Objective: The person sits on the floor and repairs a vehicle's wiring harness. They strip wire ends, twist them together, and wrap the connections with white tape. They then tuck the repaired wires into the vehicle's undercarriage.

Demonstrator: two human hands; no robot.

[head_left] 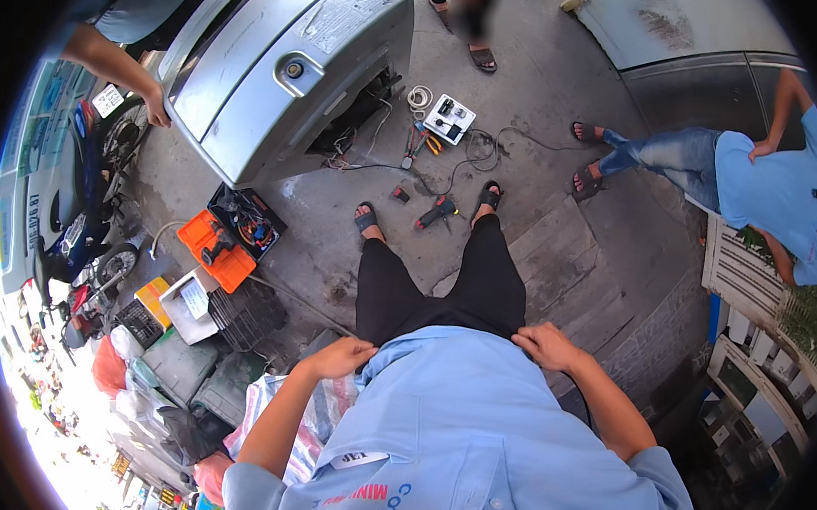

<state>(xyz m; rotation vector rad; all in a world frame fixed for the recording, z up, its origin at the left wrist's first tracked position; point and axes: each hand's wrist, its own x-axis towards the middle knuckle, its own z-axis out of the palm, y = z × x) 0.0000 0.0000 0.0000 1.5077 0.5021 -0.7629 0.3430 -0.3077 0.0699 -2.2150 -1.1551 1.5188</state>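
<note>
My left hand (342, 356) is closed at my left hip, its fingers pinching the cloth of my black trousers (393, 300) beside the hem of my light blue shirt (462, 394). On the other side, my right hand (550, 346) grips the trousers at the right hip, fingers curled in. Between my sandalled feet a red and black cordless drill (436, 212) lies on the ground, with a small red and black block (399, 194) to its left. Farther ahead are pliers (407, 155), orange-handled pliers (432, 144) and a white tray (467, 114) of dark parts.
A grey top-loading washing machine (251, 93) leans ahead left; a co-worker's hand (157, 107) touches its edge. Cables (495, 145) trail over the floor. An orange toolbox (217, 260), bags and crates stand left. A person in blue (768, 170) stands right; another's sandalled feet show ahead.
</note>
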